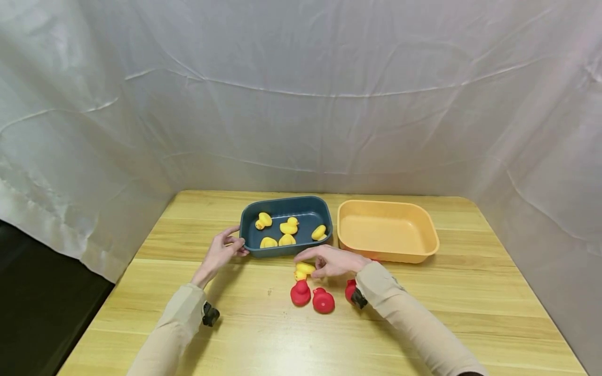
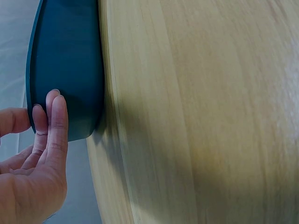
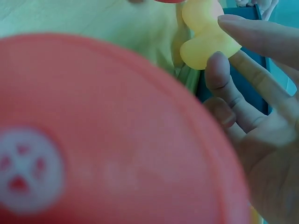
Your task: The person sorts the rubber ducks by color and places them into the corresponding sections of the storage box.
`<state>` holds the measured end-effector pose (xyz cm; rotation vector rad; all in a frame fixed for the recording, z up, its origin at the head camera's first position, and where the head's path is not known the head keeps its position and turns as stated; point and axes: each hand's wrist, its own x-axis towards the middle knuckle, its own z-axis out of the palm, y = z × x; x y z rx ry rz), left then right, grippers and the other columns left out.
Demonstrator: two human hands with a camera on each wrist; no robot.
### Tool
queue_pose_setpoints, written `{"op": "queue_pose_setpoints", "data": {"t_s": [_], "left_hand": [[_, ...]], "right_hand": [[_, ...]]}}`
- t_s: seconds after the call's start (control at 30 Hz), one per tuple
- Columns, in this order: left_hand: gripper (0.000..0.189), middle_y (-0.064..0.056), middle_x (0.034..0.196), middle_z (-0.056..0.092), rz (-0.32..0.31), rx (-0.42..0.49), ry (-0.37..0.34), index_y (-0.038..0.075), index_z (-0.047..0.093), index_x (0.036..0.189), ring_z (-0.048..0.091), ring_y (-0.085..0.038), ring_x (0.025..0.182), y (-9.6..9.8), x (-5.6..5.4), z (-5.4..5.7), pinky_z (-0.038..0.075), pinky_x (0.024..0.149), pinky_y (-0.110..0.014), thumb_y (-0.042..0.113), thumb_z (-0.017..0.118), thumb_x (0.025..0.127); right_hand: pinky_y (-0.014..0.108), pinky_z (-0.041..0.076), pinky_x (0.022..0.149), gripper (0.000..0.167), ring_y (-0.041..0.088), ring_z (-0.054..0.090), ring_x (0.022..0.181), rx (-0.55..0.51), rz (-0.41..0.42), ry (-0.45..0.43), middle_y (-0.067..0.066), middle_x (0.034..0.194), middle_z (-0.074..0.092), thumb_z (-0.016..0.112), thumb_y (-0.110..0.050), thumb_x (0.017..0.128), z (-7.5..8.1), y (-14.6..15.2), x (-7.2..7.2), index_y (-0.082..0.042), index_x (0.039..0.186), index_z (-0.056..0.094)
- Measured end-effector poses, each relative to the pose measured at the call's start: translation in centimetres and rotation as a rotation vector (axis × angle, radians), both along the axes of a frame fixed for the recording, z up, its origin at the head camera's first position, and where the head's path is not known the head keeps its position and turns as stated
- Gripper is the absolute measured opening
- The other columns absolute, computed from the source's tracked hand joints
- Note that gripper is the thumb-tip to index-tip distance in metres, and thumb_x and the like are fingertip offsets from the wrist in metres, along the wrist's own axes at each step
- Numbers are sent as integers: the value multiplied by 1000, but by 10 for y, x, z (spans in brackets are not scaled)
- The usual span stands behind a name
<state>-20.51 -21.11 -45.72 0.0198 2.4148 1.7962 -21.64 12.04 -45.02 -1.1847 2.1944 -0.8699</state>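
In the head view my left hand (image 1: 223,250) grips the near left corner of a dark blue bin (image 1: 282,251); its fingertips lie along the outer wall (image 2: 70,51). Several yellow rubber ducks (image 1: 289,226) sit inside this bin. In front of it, my right hand (image 1: 333,261) pinches another yellow rubber duck (image 1: 304,268) on the table, with thumb and fingers around its body in the right wrist view. Close by are two red rubber ducks (image 1: 323,301). A third red duck (image 1: 350,290) is partly hidden by my right wrist.
An orange bin (image 1: 388,257) stands right of the blue one, with no ducks visible inside. A bit of red (image 1: 374,260) shows behind my right wrist. One red duck's base (image 3: 126,121) fills much of the right wrist view. Grey fabric (image 1: 320,120) surrounds the wooden table (image 1: 263,339).
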Motion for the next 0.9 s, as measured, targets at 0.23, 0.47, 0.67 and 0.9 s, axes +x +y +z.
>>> {"op": "queue_pose_setpoints", "data": {"t_s": [0.23, 0.47, 0.67, 0.9], "left_hand": [[57, -33, 106, 66, 0, 4, -4, -9, 30, 153, 74, -18, 78, 0, 0, -1, 65, 84, -42, 2, 53, 101], [57, -36, 111, 64, -6, 11, -4, -9, 30, 153, 73, -15, 78, -1, 0, -2, 65, 85, -42, 2, 52, 102], [57, -36, 112, 64, -8, 14, -7, -9, 30, 153, 73, -15, 78, -1, 0, -1, 65, 85, -41, 3, 53, 102], [58, -37, 113, 64, -12, 11, -7, -9, 29, 153, 73, -18, 80, -1, 0, -1, 65, 85, -40, 3, 53, 102]], "right_hand": [[12, 45, 64, 50, 8, 50, 73, 35, 15, 21, 13, 145, 57, 66, 2, 92, -3, -2, -3, -4, 140, 58], [13, 42, 62, 50, 7, 48, 70, 74, 21, 37, 12, 144, 57, 66, 4, 91, -5, -2, -6, -8, 140, 59], [15, 40, 61, 49, 7, 46, 67, 97, -7, 37, 5, 109, 62, 67, 3, 91, -6, -3, -6, -12, 137, 61], [15, 38, 59, 49, 6, 44, 65, 98, -20, 38, 5, 86, 54, 70, 4, 88, -7, -4, -6, -12, 133, 63]]}}
